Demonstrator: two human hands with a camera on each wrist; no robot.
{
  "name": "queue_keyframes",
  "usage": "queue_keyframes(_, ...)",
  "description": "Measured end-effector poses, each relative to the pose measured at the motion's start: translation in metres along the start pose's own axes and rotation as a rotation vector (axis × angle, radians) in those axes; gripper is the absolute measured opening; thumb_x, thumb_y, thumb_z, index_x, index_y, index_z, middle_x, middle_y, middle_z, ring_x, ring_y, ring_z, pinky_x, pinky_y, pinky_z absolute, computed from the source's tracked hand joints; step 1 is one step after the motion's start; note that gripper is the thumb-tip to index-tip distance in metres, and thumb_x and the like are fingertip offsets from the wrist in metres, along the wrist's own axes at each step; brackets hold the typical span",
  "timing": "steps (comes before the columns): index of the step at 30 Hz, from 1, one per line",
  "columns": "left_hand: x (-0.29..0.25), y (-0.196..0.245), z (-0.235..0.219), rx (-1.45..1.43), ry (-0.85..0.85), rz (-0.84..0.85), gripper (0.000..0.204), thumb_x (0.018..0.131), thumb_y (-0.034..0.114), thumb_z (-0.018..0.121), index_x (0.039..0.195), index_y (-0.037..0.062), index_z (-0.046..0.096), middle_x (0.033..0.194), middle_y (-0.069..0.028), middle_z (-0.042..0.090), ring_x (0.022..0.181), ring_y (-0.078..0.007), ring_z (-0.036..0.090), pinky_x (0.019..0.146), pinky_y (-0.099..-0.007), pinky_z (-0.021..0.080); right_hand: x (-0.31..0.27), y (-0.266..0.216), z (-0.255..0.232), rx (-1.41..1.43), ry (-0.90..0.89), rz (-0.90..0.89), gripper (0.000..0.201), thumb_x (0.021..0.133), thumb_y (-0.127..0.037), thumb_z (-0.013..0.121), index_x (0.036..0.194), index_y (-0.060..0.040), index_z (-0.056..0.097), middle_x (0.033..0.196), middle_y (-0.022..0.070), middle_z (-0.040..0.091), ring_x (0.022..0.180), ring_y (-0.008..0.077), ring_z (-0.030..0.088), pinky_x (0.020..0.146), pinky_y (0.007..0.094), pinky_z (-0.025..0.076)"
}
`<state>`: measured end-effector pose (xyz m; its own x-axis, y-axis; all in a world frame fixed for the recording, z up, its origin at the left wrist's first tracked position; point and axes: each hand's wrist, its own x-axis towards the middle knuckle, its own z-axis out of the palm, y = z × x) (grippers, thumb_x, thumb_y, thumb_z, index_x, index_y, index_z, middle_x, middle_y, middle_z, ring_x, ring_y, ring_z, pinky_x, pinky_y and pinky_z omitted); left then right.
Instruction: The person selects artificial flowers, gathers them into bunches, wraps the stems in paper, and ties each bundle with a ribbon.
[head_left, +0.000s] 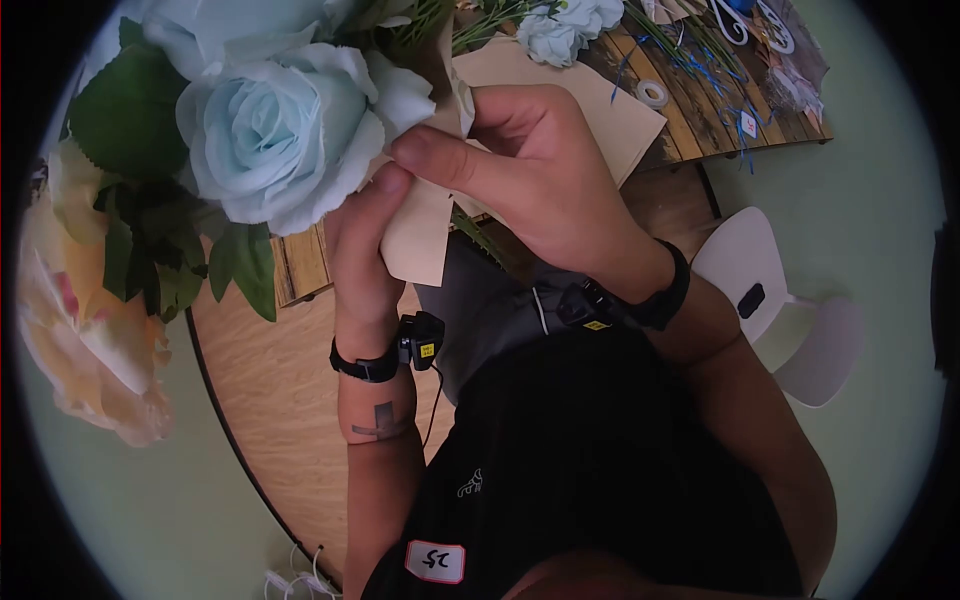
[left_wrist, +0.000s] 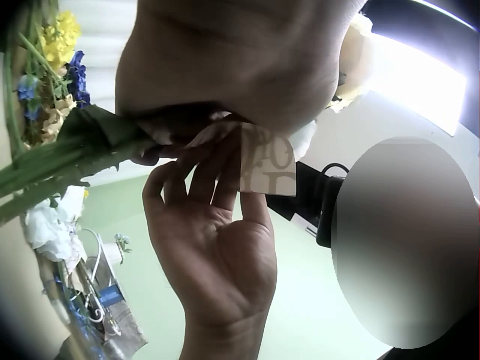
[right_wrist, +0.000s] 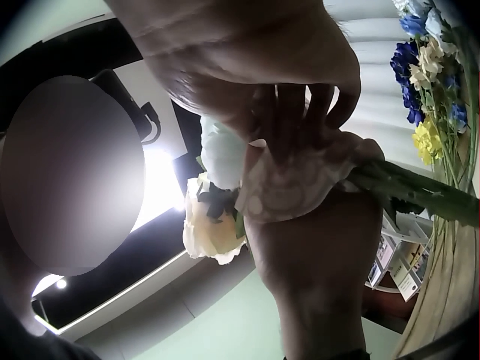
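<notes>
A large pale blue artificial rose point(head_left: 275, 135) fills the upper left of the head view, with a cream and peach flower point(head_left: 95, 320) hanging below it. Both belong to a bunch whose green stems point(right_wrist: 420, 191) run out past the hands. My left hand point(head_left: 365, 235) grips the bunch at its stems, where a strip of cream printed paper point(head_left: 420, 240) is wrapped around. Thumb and fingers of my right hand point(head_left: 545, 175) pinch the paper close to the left thumb. In the left wrist view, the paper's printed end point(left_wrist: 268, 161) sticks out between the two hands.
On the wooden table point(head_left: 690, 135) lie sheets of cream paper point(head_left: 605, 115), a roll of white tape point(head_left: 652, 93), blue ribbon strands and more stems. Smaller pale blue flowers point(head_left: 565, 35) rest at the back. To the right stands a white chair point(head_left: 745, 265) with a dark object on it.
</notes>
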<state>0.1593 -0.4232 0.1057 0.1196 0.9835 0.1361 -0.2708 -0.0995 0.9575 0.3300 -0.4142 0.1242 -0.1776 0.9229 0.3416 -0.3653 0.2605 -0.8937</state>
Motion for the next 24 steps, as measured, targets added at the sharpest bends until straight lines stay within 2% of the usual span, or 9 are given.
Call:
queue_keyframes(2,-0.001,-0.001,-0.002,-0.069,-0.026,0.01,0.057,0.095,0.026,0.063,0.142,-0.0026,0.047,0.133,-0.0123,0.057,0.119,-0.0204,0.057,0.1,-0.0327,0.045,0.001,0.001,-0.002,-0.042,-0.063,0.078,0.017,0.098,-0.011,0.069,0.105,0.0036,0.074,0.091,0.0023,0.074,0.084,0.005,0.065,0.073,0.0217,0.051)
queue_keyframes(5,0.003,-0.004,0.001,-0.094,-0.045,0.014,0.054,0.099,0.027,0.061,0.142,-0.0026,0.048,0.134,-0.0122,0.057,0.12,-0.0197,0.058,0.1,-0.033,0.046,0.004,0.002,-0.001,-0.107,-0.044,-0.066,0.015,0.095,-0.008,0.071,0.104,0.0036,0.074,0.092,0.0039,0.075,0.086,0.0065,0.066,0.075,0.0224,0.052)
queue_keyframes(7,0.005,-0.006,0.0,-0.048,-0.028,0.007,0.052,0.101,0.028,0.058,0.142,-0.0028,0.048,0.134,-0.0118,0.058,0.119,-0.0192,0.058,0.099,-0.0331,0.046,0.006,-0.006,-0.004,-0.487,-0.053,-0.177,0.016,0.092,-0.007,0.074,0.103,0.0035,0.075,0.093,0.0055,0.075,0.086,0.0078,0.067,0.077,0.0232,0.053)
queue_keyframes(10,0.005,-0.01,-0.011,-0.061,-0.111,-0.007,0.049,0.105,0.03,0.053,0.142,-0.0024,0.048,0.133,-0.0106,0.059,0.118,-0.0182,0.06,0.099,-0.0335,0.047,0.008,-0.002,-0.006,-0.336,-0.027,-0.051,0.016,0.089,-0.006,0.076,0.102,0.0036,0.075,0.094,0.0064,0.076,0.086,0.0083,0.067,0.078,0.0241,0.054)
queue_keyframes(12,0.005,-0.013,-0.018,-0.288,-0.247,-0.089,0.047,0.108,0.031,0.049,0.141,-0.0022,0.049,0.131,-0.0099,0.061,0.116,-0.018,0.061,0.097,-0.0335,0.048,0.008,0.003,-0.005,-0.328,-0.019,-0.074,0.017,0.088,-0.005,0.077,0.102,0.0035,0.075,0.094,0.0061,0.076,0.086,0.0085,0.068,0.078,0.0242,0.054)
queue_keyframes(16,0.009,-0.015,-0.01,-0.301,-0.17,-0.057,0.044,0.109,0.036,0.044,0.133,0.0002,0.053,0.122,-0.0126,0.064,0.113,-0.0224,0.063,0.095,-0.0369,0.05,0.011,0.01,-0.012,-0.258,0.032,-0.079,0.017,0.086,-0.005,0.079,0.101,0.003,0.075,0.094,0.006,0.076,0.084,0.0094,0.068,0.078,0.0244,0.054)
queue_keyframes(18,0.015,-0.018,-0.014,-0.582,-0.24,-0.087,0.045,0.109,0.035,0.042,0.138,0.002,0.051,0.125,-0.0134,0.063,0.116,-0.0239,0.063,0.096,-0.0372,0.051,0.007,0.006,-0.013,-0.344,0.002,-0.097,0.018,0.087,-0.005,0.079,0.102,0.0029,0.075,0.093,0.006,0.076,0.084,0.0094,0.068,0.078,0.0246,0.054)
queue_keyframes(23,0.017,-0.008,-0.001,-0.355,-0.175,-0.105,0.048,0.11,0.036,0.04,0.139,-0.0001,0.05,0.123,-0.0127,0.064,0.111,-0.0218,0.064,0.094,-0.0354,0.051,-0.001,-0.002,-0.02,-0.55,-0.085,-0.018,0.021,0.087,-0.008,0.079,0.105,0.0019,0.074,0.093,0.0058,0.075,0.086,0.0091,0.068,0.079,0.0252,0.054)
queue_keyframes(24,0.017,-0.008,0.001,-0.349,-0.14,-0.115,0.051,0.11,0.036,0.039,0.137,-0.0044,0.052,0.123,-0.0129,0.066,0.107,-0.0197,0.066,0.093,-0.0344,0.051,-0.002,0.005,-0.018,-0.435,-0.022,-0.041,0.019,0.085,-0.013,0.08,0.093,0.0027,0.072,0.079,0.0062,0.071,0.072,0.0095,0.065,0.068,0.0254,0.052)
